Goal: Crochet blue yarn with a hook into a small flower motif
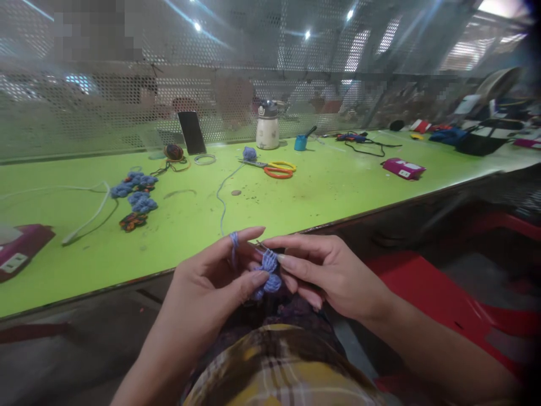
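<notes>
Between my hands, just off the table's front edge, is a small blue crochet piece point(273, 282) with puffy petals. My left hand point(211, 282) pinches it between thumb and fingers, and blue yarn point(234, 241) is wound round the raised index finger. My right hand point(325, 270) is closed at the piece's right side, on a thin crochet hook point(261, 244) whose tip shows; the rest of it is hidden by the fingers. The yarn runs up over the table to a small blue yarn ball point(249, 153).
On the green table point(190, 220) lie orange-and-yellow scissors point(279, 169), finished crochet flowers point(141, 201), and a dark yarn ball point(173, 152). A phone point(191, 133), a white bottle point(267, 129) and a blue pot point(300, 142) stand behind. Purple socket boxes point(403, 168) sit at both sides; a red chair point(418, 304) is right.
</notes>
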A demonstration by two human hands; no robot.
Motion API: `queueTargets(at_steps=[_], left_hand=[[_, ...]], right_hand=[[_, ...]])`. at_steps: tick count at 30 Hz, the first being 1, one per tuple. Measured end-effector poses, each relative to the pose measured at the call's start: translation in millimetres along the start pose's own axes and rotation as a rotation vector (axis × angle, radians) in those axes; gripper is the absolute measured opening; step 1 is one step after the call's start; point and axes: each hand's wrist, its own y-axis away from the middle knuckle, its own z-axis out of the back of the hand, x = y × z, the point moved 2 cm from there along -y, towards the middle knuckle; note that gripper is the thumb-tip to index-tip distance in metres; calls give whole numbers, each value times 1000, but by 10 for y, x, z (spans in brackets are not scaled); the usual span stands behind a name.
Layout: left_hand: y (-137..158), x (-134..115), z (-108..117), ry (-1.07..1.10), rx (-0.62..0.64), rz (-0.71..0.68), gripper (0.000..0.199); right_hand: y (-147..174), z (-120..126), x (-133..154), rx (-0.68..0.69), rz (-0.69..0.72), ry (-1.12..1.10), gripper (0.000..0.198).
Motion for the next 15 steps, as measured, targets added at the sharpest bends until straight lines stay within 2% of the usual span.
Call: queueTargets(at_steps=[7, 15], left_hand=[[19, -39, 88, 33, -1, 30, 39], [13, -40, 73, 121, -27, 104, 41]], right_hand=[[-13, -30, 19, 13, -29, 14, 25], [-6, -57, 28, 11, -41, 24, 27]])
